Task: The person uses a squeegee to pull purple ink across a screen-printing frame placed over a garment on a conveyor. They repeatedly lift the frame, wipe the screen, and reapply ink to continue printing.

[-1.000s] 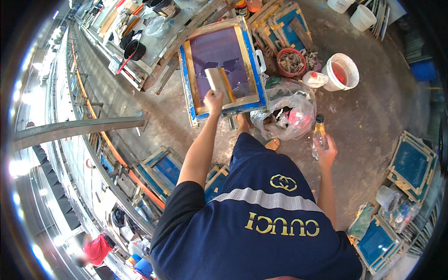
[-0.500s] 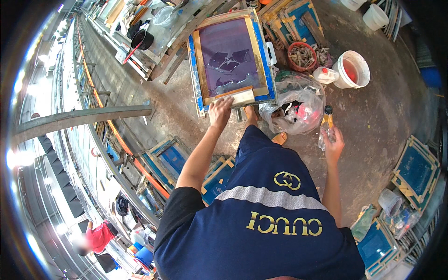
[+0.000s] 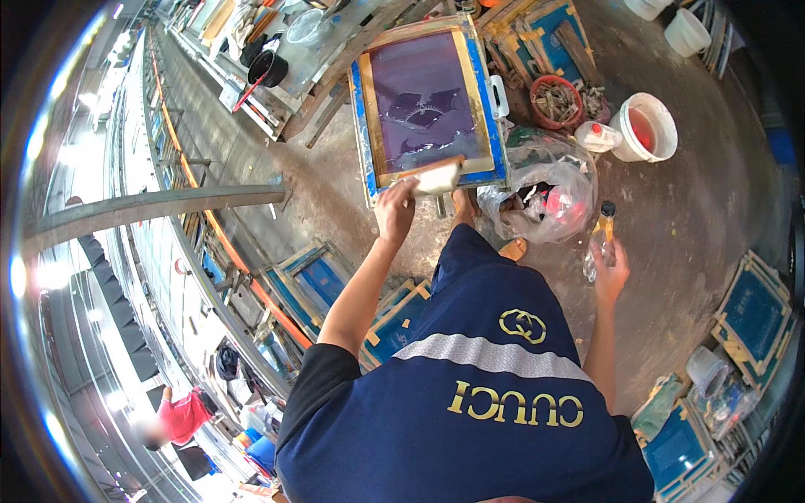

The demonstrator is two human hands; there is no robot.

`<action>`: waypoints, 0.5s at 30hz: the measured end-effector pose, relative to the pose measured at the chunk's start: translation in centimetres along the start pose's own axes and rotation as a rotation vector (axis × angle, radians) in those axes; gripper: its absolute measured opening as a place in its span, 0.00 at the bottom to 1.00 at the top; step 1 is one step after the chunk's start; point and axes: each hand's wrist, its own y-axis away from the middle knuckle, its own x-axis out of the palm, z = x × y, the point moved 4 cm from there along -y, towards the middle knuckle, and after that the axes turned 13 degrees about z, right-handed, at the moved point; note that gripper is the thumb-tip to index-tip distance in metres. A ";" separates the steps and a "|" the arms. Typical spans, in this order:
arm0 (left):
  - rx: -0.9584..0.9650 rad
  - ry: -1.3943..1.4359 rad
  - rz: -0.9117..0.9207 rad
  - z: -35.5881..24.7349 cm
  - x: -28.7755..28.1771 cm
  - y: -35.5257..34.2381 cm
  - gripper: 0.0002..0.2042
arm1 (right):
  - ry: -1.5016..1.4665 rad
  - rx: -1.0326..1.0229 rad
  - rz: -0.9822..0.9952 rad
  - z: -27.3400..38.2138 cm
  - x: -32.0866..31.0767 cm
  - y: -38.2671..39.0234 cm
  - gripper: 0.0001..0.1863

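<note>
A screen-printing frame (image 3: 495, 126) with blue and tan taped borders stands in front of me. Wet streaks and a fan-shaped pattern show on its purple mesh (image 3: 411, 67). Closed round the left end of a pale squeegee (image 3: 438, 178), my left hand (image 3: 394, 214) is at the frame's near edge. The squeegee lies slanted there; whether its blade touches the mesh, I cannot tell. Off to the right, my right hand (image 3: 612, 270) grips a clear plastic bottle (image 3: 605, 225), upright, with a black cap and yellowish neck.
Beside the frame sits an open clear plastic bag (image 3: 579, 180) of rubbish. Beyond it are a red basket of scraps (image 3: 555, 102), a white jug (image 3: 597, 137) and a white bucket (image 3: 662, 117). Blue screens (image 3: 750, 314) lean at right. A metal bar (image 3: 159, 204) crosses the left; a co-worker (image 3: 180, 417) is far off.
The squeegee has turned a little, and more of its pale face shows on the right. Both hands keep their hold. The whole view has shifted slightly.
</note>
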 end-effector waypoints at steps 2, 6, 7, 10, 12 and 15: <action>-0.235 0.203 -0.113 0.2 -0.8 -1.9 0.17 | -0.065 -0.017 -0.022 0.2 0.2 -0.3 0.29; -0.496 1.050 -0.377 3.2 2.6 -4.9 0.10 | -0.056 -0.024 -0.008 -0.1 0.6 -0.3 0.28; -0.550 1.177 -0.445 3.6 4.0 -5.4 0.11 | -0.062 -0.026 -0.011 -0.5 0.7 -0.3 0.28; -0.768 1.492 -0.653 5.4 7.0 -5.1 0.14 | -0.059 -0.024 0.006 0.3 0.8 -0.3 0.28; -1.030 1.583 -0.462 5.2 9.1 -3.6 0.14 | -0.048 -0.022 -0.011 0.5 0.4 -0.1 0.28; -1.217 1.797 -0.341 5.8 12.2 -0.8 0.16 | -0.066 -0.029 -0.043 -0.8 0.4 0.4 0.28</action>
